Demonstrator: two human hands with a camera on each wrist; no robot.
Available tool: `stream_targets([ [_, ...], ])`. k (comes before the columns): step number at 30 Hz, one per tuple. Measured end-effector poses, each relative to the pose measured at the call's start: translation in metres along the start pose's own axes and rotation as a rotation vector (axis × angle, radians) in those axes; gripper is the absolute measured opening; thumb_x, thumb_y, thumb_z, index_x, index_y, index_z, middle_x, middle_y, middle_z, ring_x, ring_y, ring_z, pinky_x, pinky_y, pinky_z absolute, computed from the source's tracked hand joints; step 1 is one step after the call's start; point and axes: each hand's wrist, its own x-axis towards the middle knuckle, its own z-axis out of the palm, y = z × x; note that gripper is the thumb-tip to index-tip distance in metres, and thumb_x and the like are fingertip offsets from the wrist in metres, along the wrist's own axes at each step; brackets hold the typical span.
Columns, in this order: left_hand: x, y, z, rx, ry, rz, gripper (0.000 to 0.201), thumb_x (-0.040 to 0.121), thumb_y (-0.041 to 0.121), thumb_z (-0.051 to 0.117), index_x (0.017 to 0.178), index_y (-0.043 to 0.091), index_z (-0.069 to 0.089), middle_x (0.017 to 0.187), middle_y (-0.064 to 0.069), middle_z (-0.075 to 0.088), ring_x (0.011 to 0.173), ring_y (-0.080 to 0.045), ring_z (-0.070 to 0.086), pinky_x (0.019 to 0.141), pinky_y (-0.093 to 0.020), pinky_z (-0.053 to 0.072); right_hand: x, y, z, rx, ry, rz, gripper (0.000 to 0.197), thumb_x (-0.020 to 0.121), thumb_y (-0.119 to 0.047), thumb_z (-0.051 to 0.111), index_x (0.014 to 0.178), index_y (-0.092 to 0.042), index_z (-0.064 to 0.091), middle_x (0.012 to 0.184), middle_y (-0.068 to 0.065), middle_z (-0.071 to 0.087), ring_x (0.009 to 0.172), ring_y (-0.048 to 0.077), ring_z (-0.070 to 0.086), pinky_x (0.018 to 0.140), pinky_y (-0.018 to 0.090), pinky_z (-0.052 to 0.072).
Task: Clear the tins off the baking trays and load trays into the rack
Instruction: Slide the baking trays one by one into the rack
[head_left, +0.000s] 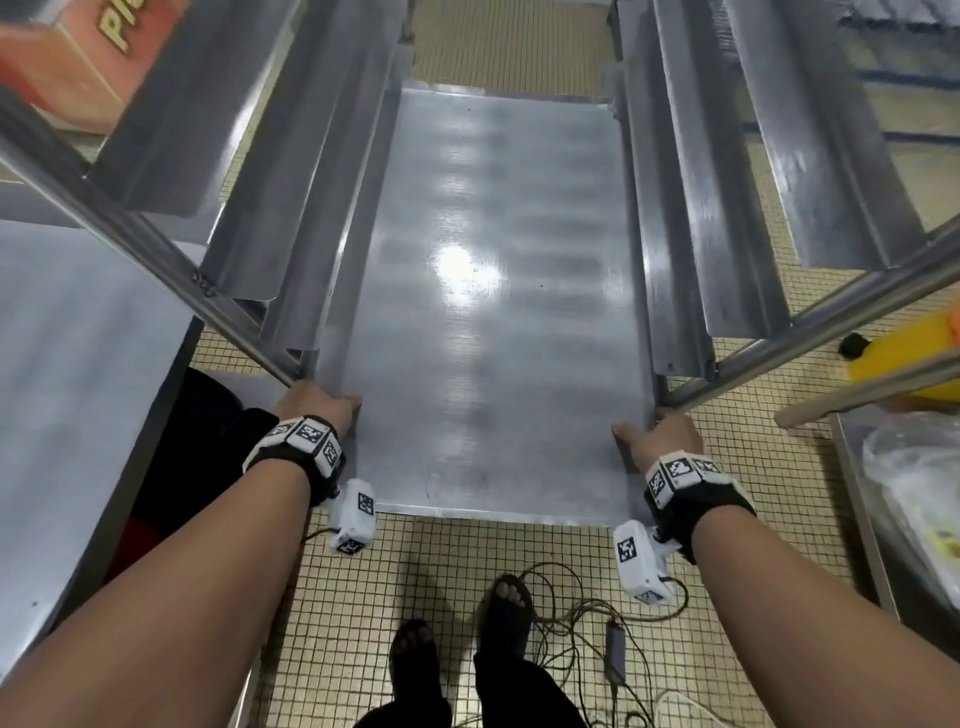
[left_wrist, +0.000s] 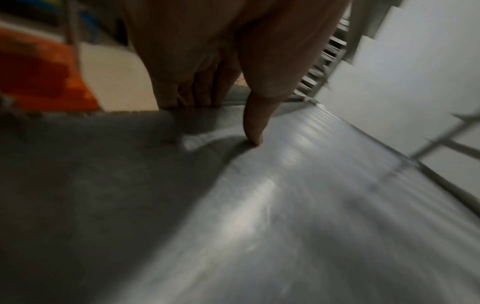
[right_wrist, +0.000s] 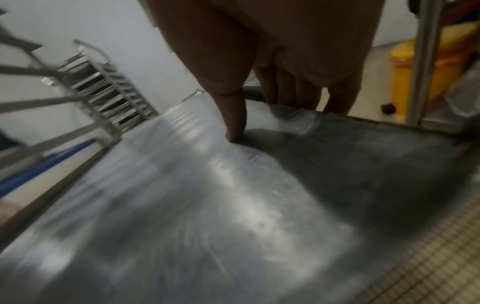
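So the baking tray (head_left: 493, 291) is bare, nothing sitting on it, and most of it is in the rack (head_left: 691, 218), lying on the lowest side rails with its near end sticking out toward 6 o'clock. The left hand (head_left: 319, 405) grips the tray's left edge, thumb on top and fingers (left_wrist: 197, 90) curled under. The right hand (head_left: 660, 436) grips the right edge the same way. At 9 o'clock there's a steel desk (head_left: 78, 364); at 3 o'clock, a yellow jug (head_left: 904, 358).
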Motion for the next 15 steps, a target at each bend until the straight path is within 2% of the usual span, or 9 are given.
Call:
stream_targets([
  [2,-0.003,-0.007,0.005,0.108,-0.091,0.052,0.072,0.076,0.044,0.08,0.124,-0.002,0.053,0.124,-0.022,0.059,0.114,-0.04,0.058,0.096,-0.042,0.05,-0.008,0.007,0.003,-0.045,-0.028,-0.08,0.05,0.082,-0.024,0.075,0.126,-0.009,0.054,0.128,0.014,0.061,0.114,0.035,0.06,0.097,0.041,0.048],
  [4,-0.007,-0.022,0.014,0.253,-0.169,0.161,0.112,0.061,0.077,0.072,0.143,0.01,0.035,0.146,-0.023,0.04,0.133,-0.044,0.041,0.109,-0.051,0.041,-0.018,0.02,0.007,-0.176,-0.05,-0.247,0.057,0.078,-0.035,0.074,0.126,-0.017,0.05,0.132,0.011,0.055,0.116,0.032,0.058,0.094,0.038,0.05],
  [5,-0.01,-0.032,0.018,0.318,-0.198,0.239,0.126,0.055,0.088,0.063,0.15,0.016,0.025,0.155,-0.024,0.025,0.142,-0.045,0.026,0.115,-0.056,0.031,-0.025,0.03,0.009,-0.316,-0.049,-0.335,0.067,0.076,-0.049,0.071,0.132,-0.02,0.046,0.142,0.01,0.045,0.125,0.031,0.051,0.099,0.039,0.046],
  [6,-0.016,-0.042,0.021,0.376,-0.233,0.311,0.132,0.053,0.092,0.058,0.155,0.021,0.014,0.162,-0.02,0.007,0.147,-0.045,0.008,0.119,-0.058,0.017,-0.032,0.041,0.012,-0.455,-0.051,-0.419,0.081,0.075,-0.064,0.064,0.141,-0.024,0.037,0.154,0.009,0.03,0.138,0.031,0.037,0.109,0.042,0.036],
  [7,-0.024,-0.051,0.021,0.418,-0.272,0.39,0.134,0.054,0.093,0.056,0.157,0.026,0.003,0.164,-0.014,-0.01,0.149,-0.043,-0.01,0.118,-0.056,0.003,-0.038,0.052,0.015,-0.559,-0.076,-0.481,0.095,0.075,-0.076,0.055,0.15,-0.027,0.025,0.162,0.005,0.012,0.147,0.029,0.018,0.118,0.043,0.021],
  [8,-0.033,-0.06,0.02,0.467,-0.306,0.472,0.134,0.054,0.094,0.054,0.157,0.031,-0.006,0.162,-0.008,-0.022,0.147,-0.039,-0.022,0.115,-0.054,-0.005,-0.043,0.062,0.016,-0.639,-0.112,-0.543,0.105,0.074,-0.082,0.049,0.155,-0.026,0.011,0.163,0.002,-0.004,0.15,0.025,0.001,0.121,0.042,0.006],
  [10,-0.049,-0.075,0.017,0.595,-0.344,0.629,0.134,0.049,0.098,0.05,0.153,0.044,-0.015,0.156,-0.002,-0.036,0.143,-0.033,-0.034,0.115,-0.053,-0.013,-0.053,0.078,0.02,-0.762,-0.157,-0.638,0.112,0.075,-0.083,0.046,0.152,-0.025,-0.011,0.158,0.0,-0.024,0.148,0.021,-0.019,0.12,0.039,-0.012],
  [12,-0.05,-0.085,0.017,0.687,-0.344,0.731,0.126,0.052,0.093,0.056,0.149,0.054,-0.015,0.153,0.001,-0.04,0.142,-0.035,-0.035,0.116,-0.055,-0.014,-0.057,0.084,0.021,-0.799,-0.144,-0.695,0.107,0.081,-0.071,0.054,0.152,-0.026,-0.013,0.157,0.001,-0.026,0.146,0.019,-0.023,0.119,0.036,-0.015],
  [15,-0.043,-0.086,0.02,0.773,-0.277,0.763,0.105,0.075,0.067,0.067,0.151,0.054,-0.004,0.161,-0.003,-0.026,0.146,-0.041,-0.024,0.118,-0.062,-0.004,-0.053,0.086,0.023,-0.783,-0.12,-0.712,0.094,0.089,-0.042,0.064,0.156,-0.022,0.0,0.161,0.003,-0.016,0.143,0.017,-0.021,0.118,0.033,-0.005],
])
